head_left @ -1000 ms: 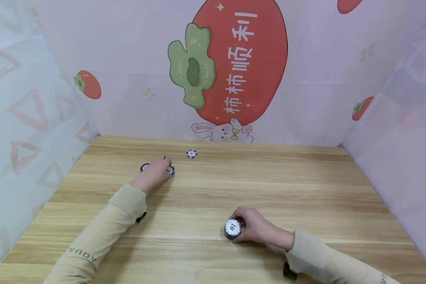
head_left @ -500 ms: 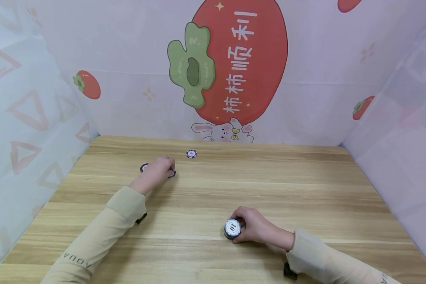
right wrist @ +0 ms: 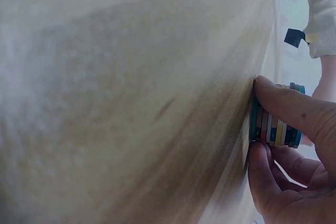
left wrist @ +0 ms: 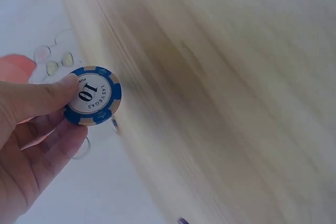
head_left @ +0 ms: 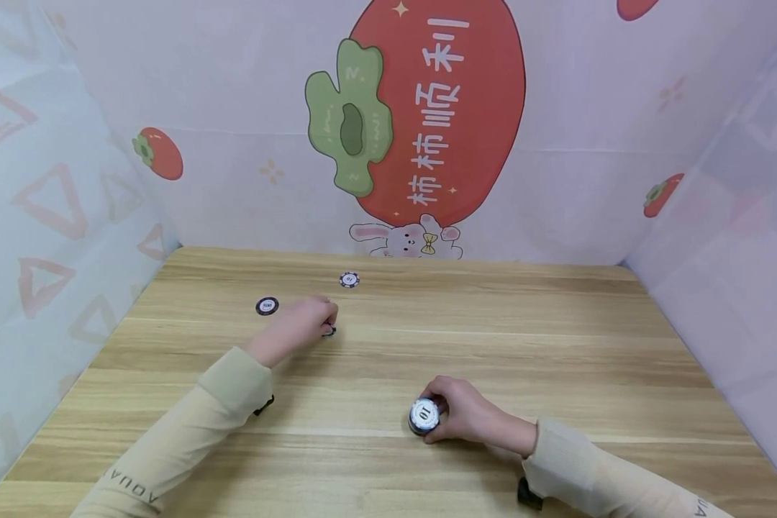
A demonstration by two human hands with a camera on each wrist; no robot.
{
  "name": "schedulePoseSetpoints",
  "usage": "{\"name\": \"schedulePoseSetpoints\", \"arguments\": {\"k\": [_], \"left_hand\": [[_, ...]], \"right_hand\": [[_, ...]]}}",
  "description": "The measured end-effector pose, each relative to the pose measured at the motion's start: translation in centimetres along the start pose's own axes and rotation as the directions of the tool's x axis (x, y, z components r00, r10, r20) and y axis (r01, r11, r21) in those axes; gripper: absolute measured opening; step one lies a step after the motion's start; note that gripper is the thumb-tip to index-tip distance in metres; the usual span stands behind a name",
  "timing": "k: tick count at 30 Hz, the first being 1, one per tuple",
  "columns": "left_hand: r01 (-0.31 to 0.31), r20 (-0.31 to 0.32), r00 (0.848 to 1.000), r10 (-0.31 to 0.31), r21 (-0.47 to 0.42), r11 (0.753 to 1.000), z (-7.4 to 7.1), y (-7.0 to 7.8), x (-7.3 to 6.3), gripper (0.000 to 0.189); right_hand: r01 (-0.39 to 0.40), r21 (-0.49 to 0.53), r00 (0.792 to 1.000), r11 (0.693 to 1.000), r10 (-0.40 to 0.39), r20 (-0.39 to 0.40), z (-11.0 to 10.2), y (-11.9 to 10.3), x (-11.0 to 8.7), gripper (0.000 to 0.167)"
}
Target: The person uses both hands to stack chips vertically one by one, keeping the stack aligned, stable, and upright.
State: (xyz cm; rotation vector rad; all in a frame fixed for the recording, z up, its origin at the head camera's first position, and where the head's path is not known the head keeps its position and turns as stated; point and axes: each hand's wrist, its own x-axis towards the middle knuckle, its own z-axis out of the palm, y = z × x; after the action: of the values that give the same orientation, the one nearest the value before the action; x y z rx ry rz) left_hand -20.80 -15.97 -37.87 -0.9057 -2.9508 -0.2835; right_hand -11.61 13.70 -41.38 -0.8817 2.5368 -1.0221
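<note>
Between thumb and fingers, my left hand (head_left: pixel 301 325) pinches a blue-and-white poker chip (left wrist: pixel 94 96) marked 10; the left wrist view shows it lifted and tilted, face toward the camera. In the head view that chip is mostly hidden by the fingers. My right hand (head_left: pixel 462 410) grips the sides of a stack of poker chips (head_left: pixel 424 416) standing on the table, a white 10 face on top. From the side, the right wrist view shows the stack's several colored layers (right wrist: pixel 278 121), with thumb on one side and fingers on the other.
Two single chips lie flat toward the back of the wooden table (head_left: pixel 524 324): a dark-rimmed chip (head_left: pixel 267 306) left of my left hand and a blue-and-white chip (head_left: pixel 350 279) beyond it. Printed cloth walls (head_left: pixel 233 194) enclose the table's back and sides.
My left hand has picked up a chip and moved right and nearer, uncovering the dark-rimmed chip on the table. The right hand and stack have stayed put.
</note>
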Motion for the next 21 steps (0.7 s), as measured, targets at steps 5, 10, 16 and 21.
{"name": "schedulePoseSetpoints", "arguments": {"k": [5,10,16,21], "left_hand": [[-0.071,0.006,0.997,0.071,0.017,0.997,-0.2,1.7,-0.1,0.015],[-0.113,0.014,0.994,0.112,0.033,0.993,-0.1,3.4,-0.1,0.017],[-0.166,0.04,0.986,0.165,0.035,0.985,-0.4,5.4,-0.1,0.019],[-0.218,0.065,0.974,0.216,0.031,0.975,-0.7,7.1,-0.1,0.017]], "right_hand": [[-0.007,0.008,1.0,1.0,0.007,-0.002,-0.1,-0.1,0.0,0.042],[-0.011,0.013,1.0,1.0,0.011,-0.002,-0.1,-0.2,0.0,0.042],[-0.009,0.007,1.0,1.0,0.009,-0.002,-0.1,-0.2,0.0,0.042],[-0.009,0.0,1.0,1.0,0.009,-0.001,-0.1,-0.2,0.0,0.042]]}}
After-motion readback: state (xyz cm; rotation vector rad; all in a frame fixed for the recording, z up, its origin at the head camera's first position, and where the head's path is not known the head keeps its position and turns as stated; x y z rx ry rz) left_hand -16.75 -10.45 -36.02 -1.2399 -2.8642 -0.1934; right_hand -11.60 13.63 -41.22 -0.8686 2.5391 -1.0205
